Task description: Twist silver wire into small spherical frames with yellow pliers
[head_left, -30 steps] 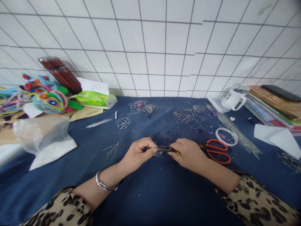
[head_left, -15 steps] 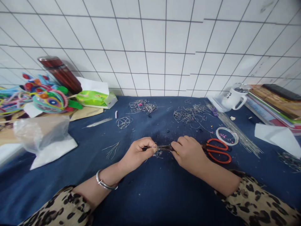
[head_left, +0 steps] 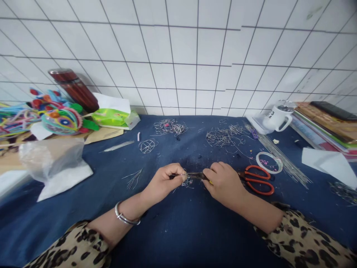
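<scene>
Thin wire (head_left: 187,182) in the left grip (head_left: 161,182), beside the pliers (head_left: 198,175).

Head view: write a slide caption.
Left-hand grip on wire, right-hand grip on long-nose pliers, red-handled scissors nearby.

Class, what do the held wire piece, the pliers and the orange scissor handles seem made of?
Wire piece: probably metal, thin silvery strands holding bends. Pliers: likely metal, slim nose dark, dull. Scissor handles: perhaps plastic or rubber, smooth, evenly orange.
</scene>
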Motion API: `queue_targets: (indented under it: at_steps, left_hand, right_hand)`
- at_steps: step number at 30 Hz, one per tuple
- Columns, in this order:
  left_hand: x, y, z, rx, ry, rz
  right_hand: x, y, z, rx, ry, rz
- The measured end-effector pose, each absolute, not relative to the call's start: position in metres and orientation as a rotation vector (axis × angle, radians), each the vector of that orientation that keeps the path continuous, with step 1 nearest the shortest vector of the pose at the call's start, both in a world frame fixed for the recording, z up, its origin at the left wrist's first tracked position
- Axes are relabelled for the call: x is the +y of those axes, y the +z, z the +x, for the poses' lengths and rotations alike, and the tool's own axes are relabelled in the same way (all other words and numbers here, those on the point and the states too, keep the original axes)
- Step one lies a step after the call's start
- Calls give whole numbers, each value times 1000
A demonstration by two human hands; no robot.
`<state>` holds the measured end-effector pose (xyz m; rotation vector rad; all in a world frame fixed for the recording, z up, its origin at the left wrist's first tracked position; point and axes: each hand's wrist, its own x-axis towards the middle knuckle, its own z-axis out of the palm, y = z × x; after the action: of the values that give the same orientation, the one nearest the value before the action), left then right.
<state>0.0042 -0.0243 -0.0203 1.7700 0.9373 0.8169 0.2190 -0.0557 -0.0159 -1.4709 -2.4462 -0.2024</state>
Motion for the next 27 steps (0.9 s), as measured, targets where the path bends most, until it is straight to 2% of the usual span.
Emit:
queue_targets:
  at_steps: [27]
  left_hand:
    - [-23,-22,4,912,799,1706]
  right_hand:
    - [-56,-17,219,-2490,-175,-1453]
